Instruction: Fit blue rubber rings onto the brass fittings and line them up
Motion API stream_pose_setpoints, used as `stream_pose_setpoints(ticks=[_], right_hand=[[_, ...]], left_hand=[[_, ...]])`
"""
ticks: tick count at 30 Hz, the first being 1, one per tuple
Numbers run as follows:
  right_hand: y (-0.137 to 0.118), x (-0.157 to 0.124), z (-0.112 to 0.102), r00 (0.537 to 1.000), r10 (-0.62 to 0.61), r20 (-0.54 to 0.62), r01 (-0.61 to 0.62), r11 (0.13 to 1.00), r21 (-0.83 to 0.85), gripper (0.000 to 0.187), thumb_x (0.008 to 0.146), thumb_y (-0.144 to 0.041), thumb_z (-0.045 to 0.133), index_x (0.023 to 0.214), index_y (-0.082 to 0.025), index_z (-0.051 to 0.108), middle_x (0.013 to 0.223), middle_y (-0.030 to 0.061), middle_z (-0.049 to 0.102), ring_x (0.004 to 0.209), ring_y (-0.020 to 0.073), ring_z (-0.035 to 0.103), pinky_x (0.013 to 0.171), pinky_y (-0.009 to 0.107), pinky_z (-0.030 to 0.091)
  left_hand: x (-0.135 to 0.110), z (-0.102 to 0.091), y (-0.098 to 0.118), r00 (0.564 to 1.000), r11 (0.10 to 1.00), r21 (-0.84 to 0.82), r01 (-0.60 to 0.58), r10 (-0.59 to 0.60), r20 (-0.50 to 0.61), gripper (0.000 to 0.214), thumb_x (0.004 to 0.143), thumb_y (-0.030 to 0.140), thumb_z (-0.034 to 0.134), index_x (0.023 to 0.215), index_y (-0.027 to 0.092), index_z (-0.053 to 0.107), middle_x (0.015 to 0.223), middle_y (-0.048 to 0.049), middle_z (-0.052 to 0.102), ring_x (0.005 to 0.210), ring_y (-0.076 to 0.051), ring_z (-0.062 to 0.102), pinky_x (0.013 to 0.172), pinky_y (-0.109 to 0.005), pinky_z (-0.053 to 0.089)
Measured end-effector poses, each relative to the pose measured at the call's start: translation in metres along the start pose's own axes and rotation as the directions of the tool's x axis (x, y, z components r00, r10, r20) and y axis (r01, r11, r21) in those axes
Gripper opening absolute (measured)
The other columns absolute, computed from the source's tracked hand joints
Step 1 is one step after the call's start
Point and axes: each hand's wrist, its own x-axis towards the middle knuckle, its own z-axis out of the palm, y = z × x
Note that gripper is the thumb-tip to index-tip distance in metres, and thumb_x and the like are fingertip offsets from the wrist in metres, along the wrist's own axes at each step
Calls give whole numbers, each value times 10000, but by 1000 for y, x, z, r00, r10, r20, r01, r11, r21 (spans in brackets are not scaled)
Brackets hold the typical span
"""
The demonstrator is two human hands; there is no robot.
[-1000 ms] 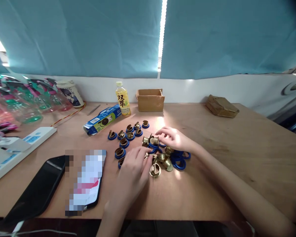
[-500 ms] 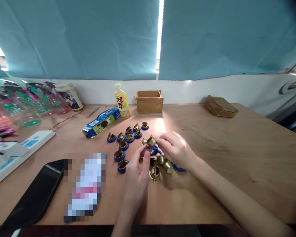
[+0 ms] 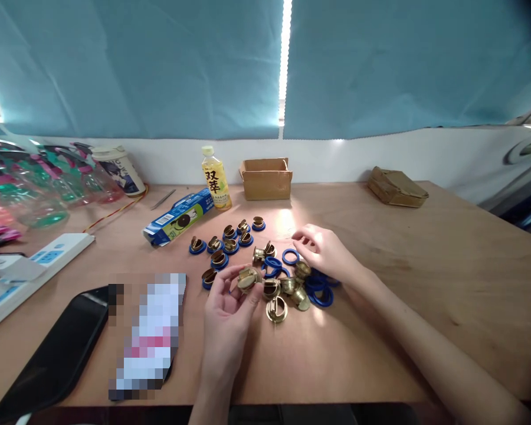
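My left hand (image 3: 228, 310) is turned palm up and pinches a brass fitting (image 3: 248, 278) between thumb and fingertips, just above the wooden table (image 3: 380, 307). My right hand (image 3: 325, 251) hovers over the loose pile, its fingertips touching a blue rubber ring (image 3: 291, 256). Between the hands lies a heap of loose brass fittings (image 3: 277, 308) and blue rings (image 3: 321, 295). Left of the heap stand several brass fittings seated in blue rings (image 3: 225, 243).
A yellow drink bottle (image 3: 214, 176), a small open cardboard box (image 3: 265, 177) and a blue snack box (image 3: 179, 215) stand at the back. A brown packet (image 3: 396, 188) lies back right. A phone (image 3: 53, 348), a power strip (image 3: 30, 265) and plastic bottles (image 3: 39, 183) are at the left.
My left hand has drawn back toward me and turned palm up with a brass fitting. My right hand has moved away to the right and reached to a blue ring.
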Motion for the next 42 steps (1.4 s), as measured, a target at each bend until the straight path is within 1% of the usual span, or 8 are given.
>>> stream_pose_setpoints(ticks=[5,13,18,22,27,32,39,42], right_hand=[[25,13,14,948,247,198,-255,967,15,172,856,-249,617,940,-142,724,813,78,724,700,178,630,630,269,429],[24,18,29,941,321,107,-321,947,-19,52,779,-200,665,777,-162,628,792,55,678,714,175,605,621,254,406],[6,10,9,981,194,-3,-186,947,260,125,911,-305,589,916,-185,553,771,15,658,637,141,608,591,245,444],[-27,-5,1,996,50,-74,-24,951,309,97,896,-251,647,884,-204,564,739,-18,638,619,117,586,599,233,465],[-58,-23,5,988,-151,22,136,933,332,169,911,-139,628,1057,-224,620,885,-2,702,734,115,639,678,222,509],[-62,-29,1,931,-357,76,317,894,316,190,976,-147,531,1124,-186,645,1005,64,693,882,147,644,748,254,523],[-65,-29,-8,924,-317,215,240,917,320,95,950,-262,612,954,-179,658,1132,94,574,983,163,599,821,279,529],[-66,-28,-4,933,-279,229,191,921,340,67,953,-233,607,999,-186,618,1134,80,602,1017,165,611,871,291,524]], left_hand=[[-14,7,-5,996,998,-1,57,-57,68,351,743,236,813,1035,187,624,1105,-89,748,1045,-216,725,914,-299,587],[-25,10,-18,991,995,27,93,-95,93,432,745,208,801,1120,185,587,1178,-129,732,1093,-241,716,961,-334,582],[-23,13,-17,990,992,36,123,-125,67,446,721,203,811,1116,179,606,1184,-132,735,1095,-251,717,945,-319,593],[-24,14,-15,983,985,41,170,-173,62,445,726,206,808,1127,168,619,1193,-131,738,1079,-240,725,935,-292,596],[-25,11,-14,977,977,3,211,-211,5,480,719,223,818,1156,151,633,1149,-123,762,1031,-234,744,880,-259,616],[-23,9,-11,977,977,1,212,-212,-35,489,682,191,838,1130,150,648,1135,-118,769,1025,-241,746,854,-238,619],[-22,9,-9,983,983,10,185,-185,-4,517,668,169,845,1154,180,668,1166,-100,761,1064,-249,731,839,-208,615],[-24,7,-14,987,987,26,157,-158,31,513,727,199,820,1213,197,656,1226,-104,736,1098,-246,716,866,-206,604]])
